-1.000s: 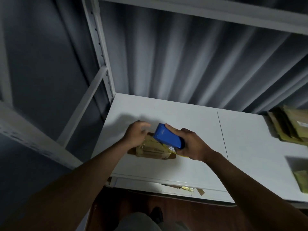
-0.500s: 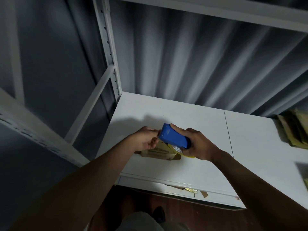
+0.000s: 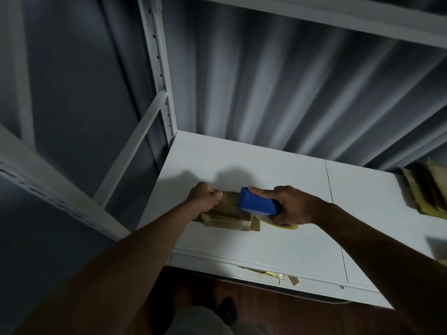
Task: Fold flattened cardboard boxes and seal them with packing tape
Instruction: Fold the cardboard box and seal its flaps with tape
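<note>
Left hand [image 3: 205, 198] fisted against 1 small cardboard box [image 3: 227, 217] on white table [image 3: 278, 238]; right hand [image 3: 294, 205] clamped on blue tape dispenser [image 3: 257, 201] atop box.

A left hand [image 3: 205, 198] grips the far-left edge of a small cardboard box [image 3: 227, 217] on a white table [image 3: 278, 240]; the right hand [image 3: 294, 205] presses a blue tape dispenser [image 3: 257, 202] onto it; flat cardboard [image 3: 429, 189] lies far right.

surface: white shelf board [image 3: 278, 238] | on it: small cardboard box [image 3: 227, 220] | far right: flattened cardboard stack [image 3: 428, 189], blurred
</note>
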